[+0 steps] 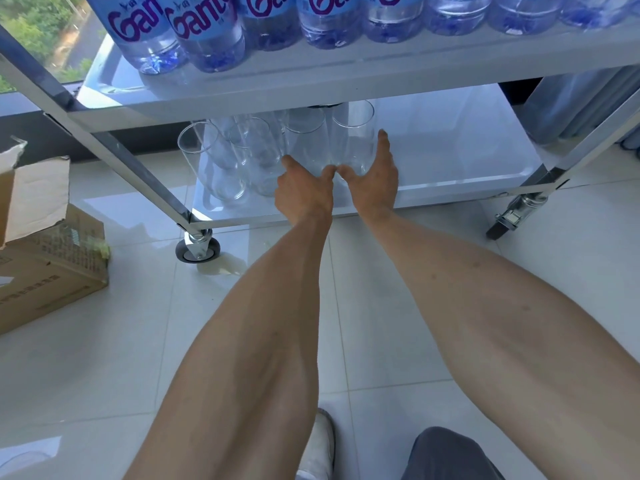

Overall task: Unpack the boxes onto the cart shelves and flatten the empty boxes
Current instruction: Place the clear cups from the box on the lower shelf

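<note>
From the head camera, both hands reach onto the cart's lower shelf [450,161]. The left hand [303,192] wraps one upright glass [304,143], the right hand [374,178] the glass [353,140] beside it, thumbs nearly touching between them. Both glasses stand straight up, directly beyond the palms, among other glasses [221,161] further left. The open cardboard box [45,258] sits on the floor, well off to the left hand's side.

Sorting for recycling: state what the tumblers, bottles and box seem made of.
Tumblers: clear, glossy, probably glass; the shelf shows through.
Bottles: thin clear plastic, ribbed bases, printed labels.
Box: matte brown cardboard, creased, torn flap.
</note>
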`<state>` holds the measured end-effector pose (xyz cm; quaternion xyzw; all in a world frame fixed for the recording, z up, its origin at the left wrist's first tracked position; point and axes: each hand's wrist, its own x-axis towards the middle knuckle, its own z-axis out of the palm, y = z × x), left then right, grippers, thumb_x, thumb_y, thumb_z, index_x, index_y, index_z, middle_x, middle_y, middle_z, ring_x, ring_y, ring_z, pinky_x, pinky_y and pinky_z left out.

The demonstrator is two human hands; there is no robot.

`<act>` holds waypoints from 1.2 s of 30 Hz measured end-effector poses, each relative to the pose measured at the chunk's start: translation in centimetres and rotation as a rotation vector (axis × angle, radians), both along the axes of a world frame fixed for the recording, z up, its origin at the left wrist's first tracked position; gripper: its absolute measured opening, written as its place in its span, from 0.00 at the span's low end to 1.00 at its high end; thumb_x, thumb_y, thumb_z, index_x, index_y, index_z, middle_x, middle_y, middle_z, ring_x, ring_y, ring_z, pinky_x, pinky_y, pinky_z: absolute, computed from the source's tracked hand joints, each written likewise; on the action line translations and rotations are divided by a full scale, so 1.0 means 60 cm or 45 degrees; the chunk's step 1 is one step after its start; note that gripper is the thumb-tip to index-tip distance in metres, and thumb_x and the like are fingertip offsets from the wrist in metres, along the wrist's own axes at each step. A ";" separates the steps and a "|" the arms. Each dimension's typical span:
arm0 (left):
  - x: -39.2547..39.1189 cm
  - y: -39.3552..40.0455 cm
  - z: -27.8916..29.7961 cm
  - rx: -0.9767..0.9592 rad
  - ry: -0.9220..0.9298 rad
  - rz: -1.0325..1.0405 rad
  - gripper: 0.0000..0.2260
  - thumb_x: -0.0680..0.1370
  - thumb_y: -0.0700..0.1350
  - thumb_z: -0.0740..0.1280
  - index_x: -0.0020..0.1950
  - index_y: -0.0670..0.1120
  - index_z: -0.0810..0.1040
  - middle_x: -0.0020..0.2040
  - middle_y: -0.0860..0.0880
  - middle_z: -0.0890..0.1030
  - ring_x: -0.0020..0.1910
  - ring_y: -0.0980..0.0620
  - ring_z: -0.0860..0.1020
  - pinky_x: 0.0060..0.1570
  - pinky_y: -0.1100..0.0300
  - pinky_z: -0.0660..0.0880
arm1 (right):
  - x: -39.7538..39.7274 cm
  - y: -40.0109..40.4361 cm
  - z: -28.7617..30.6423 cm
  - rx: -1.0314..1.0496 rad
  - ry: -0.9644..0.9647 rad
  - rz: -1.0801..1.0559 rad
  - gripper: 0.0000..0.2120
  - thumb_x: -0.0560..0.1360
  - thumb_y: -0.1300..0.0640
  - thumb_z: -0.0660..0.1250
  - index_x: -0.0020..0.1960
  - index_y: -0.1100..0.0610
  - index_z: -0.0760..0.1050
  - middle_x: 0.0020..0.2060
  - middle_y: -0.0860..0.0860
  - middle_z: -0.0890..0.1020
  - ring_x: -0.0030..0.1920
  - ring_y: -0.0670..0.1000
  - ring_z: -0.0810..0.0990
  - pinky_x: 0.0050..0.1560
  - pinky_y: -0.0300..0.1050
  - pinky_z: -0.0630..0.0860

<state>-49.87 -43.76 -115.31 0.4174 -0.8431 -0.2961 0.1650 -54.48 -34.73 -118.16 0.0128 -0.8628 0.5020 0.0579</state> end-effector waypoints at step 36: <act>0.083 -0.063 -0.007 -0.144 -0.238 -0.245 0.14 0.73 0.55 0.66 0.44 0.44 0.71 0.39 0.46 0.75 0.38 0.42 0.72 0.39 0.54 0.67 | 0.050 -0.021 0.009 0.534 -0.244 -0.116 0.34 0.71 0.64 0.68 0.75 0.63 0.59 0.67 0.59 0.70 0.66 0.60 0.72 0.65 0.53 0.70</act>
